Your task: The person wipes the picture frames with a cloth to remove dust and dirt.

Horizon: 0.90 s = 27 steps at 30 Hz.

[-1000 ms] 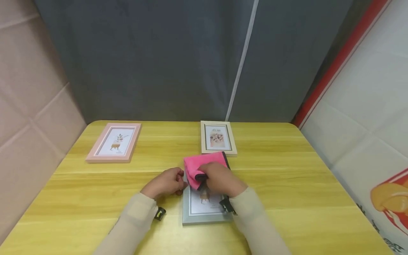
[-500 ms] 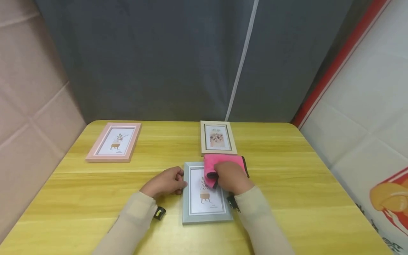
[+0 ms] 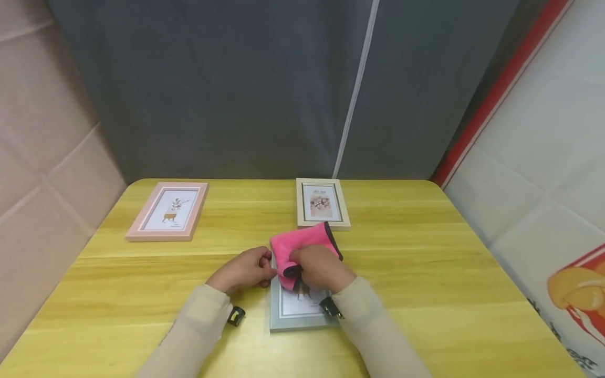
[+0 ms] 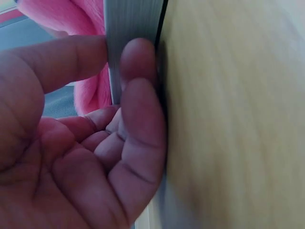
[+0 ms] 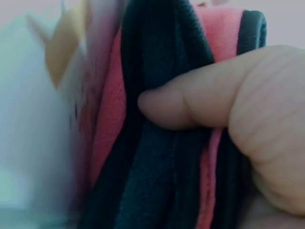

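Observation:
A grey-blue picture frame (image 3: 302, 323) lies flat on the table, its upper part covered. My left hand (image 3: 243, 270) grips its left edge; in the left wrist view the thumb touches the front of the frame's side (image 4: 133, 21) and curled fingertips press against that side near the tabletop. In my right hand (image 3: 323, 268) is a folded pink cloth (image 3: 293, 244) with black edging, spread over the frame's upper left. Up close in the right wrist view, the thumb presses on the black edging of the cloth (image 5: 152, 157), against the glass over the print.
A pink picture frame (image 3: 134, 231) lies at the back left of the wooden table (image 3: 94, 294). Just behind the cloth is a cream picture frame (image 3: 346, 218). A dark grey curtain (image 3: 212, 94) hangs along the back edge, and pale walls stand at both sides.
The cloth in my right hand slid right across the grey-blue frame, then came back left to its upper left. My left hand has stayed at the frame's left edge.

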Motion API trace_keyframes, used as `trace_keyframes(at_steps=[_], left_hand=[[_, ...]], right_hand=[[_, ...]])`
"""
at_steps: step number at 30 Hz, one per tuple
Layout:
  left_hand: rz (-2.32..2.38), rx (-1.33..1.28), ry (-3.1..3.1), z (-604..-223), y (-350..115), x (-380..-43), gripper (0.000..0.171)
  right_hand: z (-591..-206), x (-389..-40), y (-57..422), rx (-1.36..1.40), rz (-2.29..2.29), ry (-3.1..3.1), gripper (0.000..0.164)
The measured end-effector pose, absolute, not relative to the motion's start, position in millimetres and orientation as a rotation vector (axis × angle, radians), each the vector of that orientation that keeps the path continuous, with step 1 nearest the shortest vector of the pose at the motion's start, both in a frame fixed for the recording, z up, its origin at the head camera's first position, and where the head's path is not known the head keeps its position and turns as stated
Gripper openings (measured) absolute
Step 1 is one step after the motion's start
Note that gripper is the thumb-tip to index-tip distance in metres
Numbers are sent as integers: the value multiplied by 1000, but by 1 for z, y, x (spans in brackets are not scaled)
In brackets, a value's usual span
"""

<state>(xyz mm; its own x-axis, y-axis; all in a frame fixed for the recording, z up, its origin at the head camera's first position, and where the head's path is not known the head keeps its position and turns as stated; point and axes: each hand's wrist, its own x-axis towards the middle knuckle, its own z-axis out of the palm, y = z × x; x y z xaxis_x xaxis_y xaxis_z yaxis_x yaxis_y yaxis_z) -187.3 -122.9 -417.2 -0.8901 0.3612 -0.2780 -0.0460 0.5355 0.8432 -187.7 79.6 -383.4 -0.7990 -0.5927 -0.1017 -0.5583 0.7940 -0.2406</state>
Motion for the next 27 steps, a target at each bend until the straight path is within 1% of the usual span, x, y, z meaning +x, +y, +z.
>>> trace_keyframes(at_steps=[5,10,13,17,20,27], left_hand=[[1331,252,2345,-418,-125,-187,14],[1370,243,2299,-419,-126,-187,17],[1388,207,2277,-419,-125,-186,22],[1380,172,2287,-419,-123,-186,25],[1358,172,2307,-419,-122,-187,26],[1343,200,2317,-419,-124,-188,22]], right_hand=[[-384,-190,78,-896,-415,2725,28],[-378,-187,91,-862,-536,2713,20],[-370,-185,103,-789,-573,2761,21],[-361,-183,116,-595,-512,2852,19],[-361,-184,117,-527,-420,2870,17],[-370,-182,95,-623,-147,2940,9]])
